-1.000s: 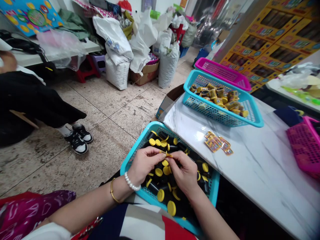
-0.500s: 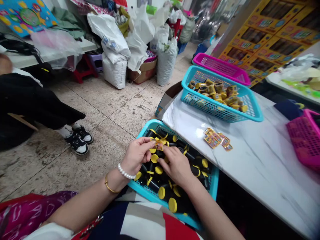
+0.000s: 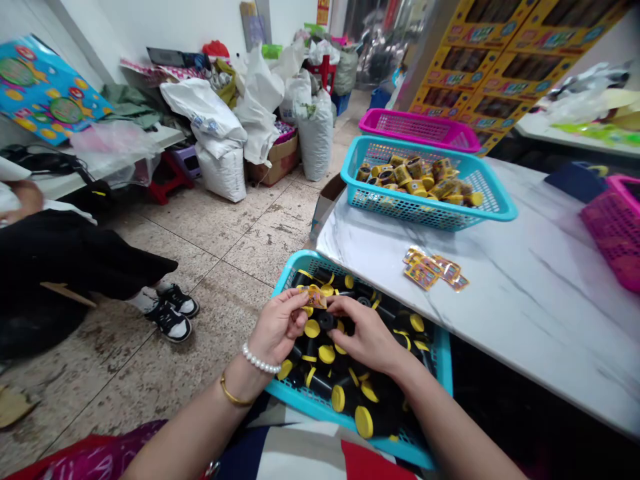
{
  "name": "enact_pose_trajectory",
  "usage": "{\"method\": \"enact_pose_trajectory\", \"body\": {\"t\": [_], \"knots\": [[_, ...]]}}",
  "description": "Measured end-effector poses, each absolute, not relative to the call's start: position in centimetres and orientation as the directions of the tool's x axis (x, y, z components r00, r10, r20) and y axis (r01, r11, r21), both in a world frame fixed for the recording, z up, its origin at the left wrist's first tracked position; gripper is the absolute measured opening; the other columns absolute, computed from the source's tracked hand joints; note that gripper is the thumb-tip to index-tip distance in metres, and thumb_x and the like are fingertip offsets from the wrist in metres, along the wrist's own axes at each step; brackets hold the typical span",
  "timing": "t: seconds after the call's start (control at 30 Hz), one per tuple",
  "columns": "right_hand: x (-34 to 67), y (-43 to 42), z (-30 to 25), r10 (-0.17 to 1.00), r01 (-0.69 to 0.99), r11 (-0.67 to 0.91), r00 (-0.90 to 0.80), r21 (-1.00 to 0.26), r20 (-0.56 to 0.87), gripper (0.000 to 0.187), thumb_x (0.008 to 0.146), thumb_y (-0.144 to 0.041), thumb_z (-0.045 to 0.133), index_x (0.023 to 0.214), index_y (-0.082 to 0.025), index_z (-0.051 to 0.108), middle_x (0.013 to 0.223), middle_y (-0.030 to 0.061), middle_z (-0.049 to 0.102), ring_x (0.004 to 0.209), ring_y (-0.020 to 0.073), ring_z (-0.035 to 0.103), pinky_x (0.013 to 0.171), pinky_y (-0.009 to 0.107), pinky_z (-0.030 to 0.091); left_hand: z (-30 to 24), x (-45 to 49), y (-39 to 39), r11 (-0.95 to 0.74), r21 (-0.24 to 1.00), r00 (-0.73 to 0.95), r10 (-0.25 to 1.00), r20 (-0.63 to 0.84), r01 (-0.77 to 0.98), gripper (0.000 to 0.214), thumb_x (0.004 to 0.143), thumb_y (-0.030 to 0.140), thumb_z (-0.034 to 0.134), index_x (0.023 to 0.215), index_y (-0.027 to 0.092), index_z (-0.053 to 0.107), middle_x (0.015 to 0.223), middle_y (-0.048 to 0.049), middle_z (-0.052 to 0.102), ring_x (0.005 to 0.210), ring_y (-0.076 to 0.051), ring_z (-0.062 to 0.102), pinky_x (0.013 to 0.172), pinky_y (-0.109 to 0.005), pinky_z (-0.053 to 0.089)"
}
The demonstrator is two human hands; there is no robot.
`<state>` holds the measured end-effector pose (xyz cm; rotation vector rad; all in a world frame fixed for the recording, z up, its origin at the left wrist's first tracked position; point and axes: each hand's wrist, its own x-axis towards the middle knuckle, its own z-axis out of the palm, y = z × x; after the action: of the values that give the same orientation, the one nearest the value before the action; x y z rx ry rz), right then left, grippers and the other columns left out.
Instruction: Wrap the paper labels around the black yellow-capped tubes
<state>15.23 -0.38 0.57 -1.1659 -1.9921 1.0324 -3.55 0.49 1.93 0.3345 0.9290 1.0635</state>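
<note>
My left hand (image 3: 281, 327) pinches a small yellow printed label sleeve (image 3: 315, 297) between thumb and fingers. Close beside it, my right hand (image 3: 367, 331) has its fingers closed around a black canister (image 3: 327, 322), whose round dark end faces the label. Both hands are over a blue basket (image 3: 443, 360) full of black canisters with yellow caps (image 3: 364, 421). On the marble-patterned table to the right lies a small pile of flat yellow labels (image 3: 425, 268).
A second blue basket (image 3: 425, 217) on the table holds canisters wrapped in yellow labels. A pink basket (image 3: 420, 127) stands behind it, another pink basket (image 3: 613, 233) at right. Stacked yellow boxes (image 3: 493, 70) rise behind. A seated person's shoes (image 3: 173, 320) are on the floor at left.
My right hand now has a black canister end showing between its fingers, near the label. The left hand still pinches the label. The view has shifted slightly.
</note>
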Motion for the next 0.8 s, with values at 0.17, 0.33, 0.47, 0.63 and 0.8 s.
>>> {"method": "enact_pose_trajectory", "body": {"t": [0.17, 0.33, 0.47, 0.63, 0.8], "knots": [[15.9, -0.4, 1.8, 0.964, 0.047, 0.041, -0.263, -0.998, 0.028, 0.023, 0.077, -0.024, 0.068, 0.098, -0.020, 0.059, 0.093, 0.0045, 0.068, 0.084, 0.0180, 0.067, 0.076, 0.033, 0.058, 2.2, -2.5, 0.8, 0.486, 0.691, 0.131, 0.856, -0.500, -0.535, 0.033, 0.061, 0.027, 0.084, 0.080, 0.012, 0.061, 0.059, 0.0036, 0.060, 0.034, 0.000, 0.039, 0.030, -0.009, 0.017], [16.3, 0.2, 2.1, 0.970, -0.056, -0.031, -0.244, -0.998, -0.016, 0.030, 0.080, -0.033, 0.068, 0.107, -0.020, 0.066, 0.082, 0.0022, 0.068, 0.063, 0.0145, 0.065, 0.062, 0.030, 0.057, 2.2, -1.9, 1.0, 0.515, 0.654, 0.190, 0.843, -0.503, -0.554, 0.033, 0.061, 0.025, 0.084, 0.077, 0.013, 0.058, 0.058, 0.0058, 0.056, 0.035, 0.000, 0.039, 0.030, -0.010, 0.017], [16.3, 0.4, 2.2, 0.978, 0.077, 0.035, -0.209, -0.996, 0.019, 0.031, 0.079, -0.030, 0.069, 0.109, -0.020, 0.069, 0.077, -0.0001, 0.062, 0.054, 0.0096, 0.053, 0.049, 0.023, 0.046, 2.2, -1.8, 1.0, 0.535, 0.629, 0.236, 0.834, -0.499, -0.564, 0.034, 0.061, 0.025, 0.083, 0.076, 0.012, 0.056, 0.062, 0.0049, 0.057, 0.035, 0.001, 0.036, 0.031, -0.011, 0.015], [16.4, 0.2, 2.4, 0.952, 0.377, 0.292, -0.200, -0.879, 0.231, 0.039, 0.082, -0.023, 0.065, 0.121, -0.023, 0.066, 0.081, 0.0004, 0.055, 0.062, 0.0110, 0.051, 0.055, 0.024, 0.045, 1.9, -1.8, 0.9, 0.510, 0.731, 0.193, 0.857, -0.479, -0.454, 0.034, 0.064, 0.032, 0.082, 0.078, 0.013, 0.058, 0.058, 0.0048, 0.055, 0.035, 0.000, 0.037, 0.032, -0.013, 0.012], [16.2, -0.2, 1.8, 0.916, 0.486, 0.402, -0.196, -0.776, 0.351, 0.032, 0.084, -0.021, 0.062, 0.116, -0.024, 0.067, 0.092, 0.0037, 0.058, 0.059, 0.0102, 0.052, 0.055, 0.026, 0.047, 1.6, -2.2, 0.9, 0.502, 0.767, 0.182, 0.864, -0.470, -0.400, 0.034, 0.067, 0.036, 0.080, 0.080, 0.014, 0.058, 0.049, 0.0071, 0.049, 0.033, -0.001, 0.032, 0.034, -0.015, 0.010]]}}
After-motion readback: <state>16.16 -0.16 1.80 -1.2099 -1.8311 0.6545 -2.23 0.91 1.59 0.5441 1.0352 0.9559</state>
